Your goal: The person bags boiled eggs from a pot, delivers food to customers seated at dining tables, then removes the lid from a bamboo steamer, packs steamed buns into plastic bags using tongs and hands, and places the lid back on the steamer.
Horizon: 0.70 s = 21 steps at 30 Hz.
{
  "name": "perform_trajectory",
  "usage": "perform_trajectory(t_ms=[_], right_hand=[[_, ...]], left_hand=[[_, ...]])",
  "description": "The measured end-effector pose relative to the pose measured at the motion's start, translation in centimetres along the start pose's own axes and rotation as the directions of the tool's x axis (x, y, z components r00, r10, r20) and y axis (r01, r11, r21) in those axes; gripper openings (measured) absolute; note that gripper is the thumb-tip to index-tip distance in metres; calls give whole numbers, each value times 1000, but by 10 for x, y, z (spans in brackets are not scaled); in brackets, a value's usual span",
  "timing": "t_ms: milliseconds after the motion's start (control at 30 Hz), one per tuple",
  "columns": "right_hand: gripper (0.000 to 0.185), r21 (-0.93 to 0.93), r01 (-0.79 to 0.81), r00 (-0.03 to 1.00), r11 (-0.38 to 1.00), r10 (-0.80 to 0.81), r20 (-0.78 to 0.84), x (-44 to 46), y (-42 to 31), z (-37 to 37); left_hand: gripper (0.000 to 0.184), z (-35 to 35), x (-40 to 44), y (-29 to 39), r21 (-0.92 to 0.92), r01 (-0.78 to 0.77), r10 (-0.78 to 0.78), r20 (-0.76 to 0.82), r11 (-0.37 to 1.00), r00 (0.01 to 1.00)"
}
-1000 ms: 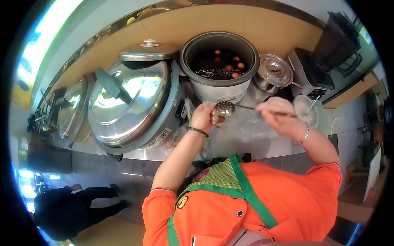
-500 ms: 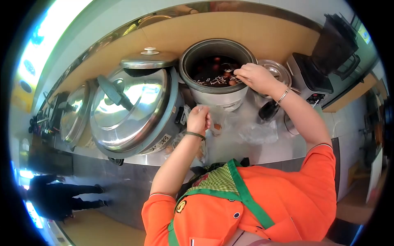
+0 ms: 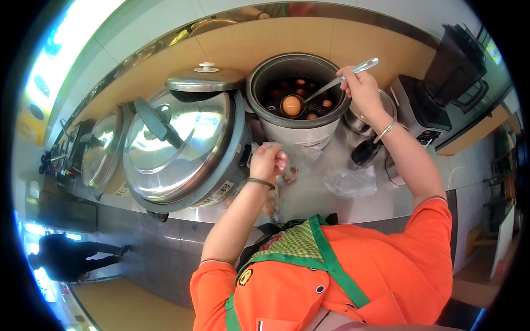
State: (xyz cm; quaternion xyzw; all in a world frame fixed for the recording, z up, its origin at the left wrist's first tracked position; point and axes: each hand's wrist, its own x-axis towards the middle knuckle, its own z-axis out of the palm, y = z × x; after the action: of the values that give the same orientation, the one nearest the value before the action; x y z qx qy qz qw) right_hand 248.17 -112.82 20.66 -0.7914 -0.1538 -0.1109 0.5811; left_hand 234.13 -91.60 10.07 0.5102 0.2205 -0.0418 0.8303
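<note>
A metal ladle (image 3: 329, 86) is gripped by its handle in my right hand (image 3: 361, 95), over the pot's right side. One brown egg (image 3: 291, 106) rests in its bowl. Below it, dark liquid in the round pot (image 3: 258, 115) holds several more eggs (image 3: 327, 103). My left hand (image 3: 267, 161) is closed at the front left of the pot, on the clear plastic bag (image 3: 298, 161) hanging beside its fingers. Something brownish shows through that bag; the exact grip is partly hidden.
A large lidded cooker (image 3: 171, 160) stands left, with another lid (image 3: 204, 81) behind it. On the right are a steel pot (image 3: 359, 122), a black-handled item (image 3: 364, 151), a crumpled plastic bag (image 3: 351, 181) and a blender (image 3: 441, 83). A person (image 3: 61, 256) is at far left.
My right hand has risen, and the ladle now shows clearly with an egg in its bowl. My left hand has stayed almost in place. The person at far left has shifted.
</note>
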Motion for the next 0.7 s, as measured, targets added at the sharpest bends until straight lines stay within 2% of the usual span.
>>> perform_trajectory(t_ms=[67, 167, 300, 367, 533, 600, 633, 700], right_hand=[[27, -23, -14, 999, 1000, 15, 34, -8, -13, -2], [27, -41, 64, 997, 997, -63, 37, -21, -22, -6], [25, -55, 124, 992, 991, -124, 6, -35, -36, -16], [23, 48, 79, 997, 996, -79, 1, -39, -42, -22], [22, 61, 100, 995, 993, -98, -23, -48, -63, -35], [22, 99, 38, 999, 994, -40, 20, -60, -72, -35], [23, 34, -2, 1000, 999, 1, 19, -68, -74, -33], [23, 36, 1, 998, 999, -3, 60, -89, -71, -23]], left_hand=[[9, -1, 4, -3, -72, -4, 10, 81, 997, 997], [9, 4, 3, -8, -151, 26, -20, 42, 988, 999], [10, -2, 5, -18, -84, -2, 5, 30, 997, 1000], [7, -3, 0, -13, 1, -4, 4, 19, 1000, 1000], [8, -11, -2, -3, -7, -37, 37, 37, 999, 999], [8, -15, -4, -3, -22, -29, 30, 19, 999, 999], [10, -17, -5, -2, -22, -43, 44, 30, 999, 999], [13, -16, -11, 0, -30, -47, 48, 29, 998, 998]])
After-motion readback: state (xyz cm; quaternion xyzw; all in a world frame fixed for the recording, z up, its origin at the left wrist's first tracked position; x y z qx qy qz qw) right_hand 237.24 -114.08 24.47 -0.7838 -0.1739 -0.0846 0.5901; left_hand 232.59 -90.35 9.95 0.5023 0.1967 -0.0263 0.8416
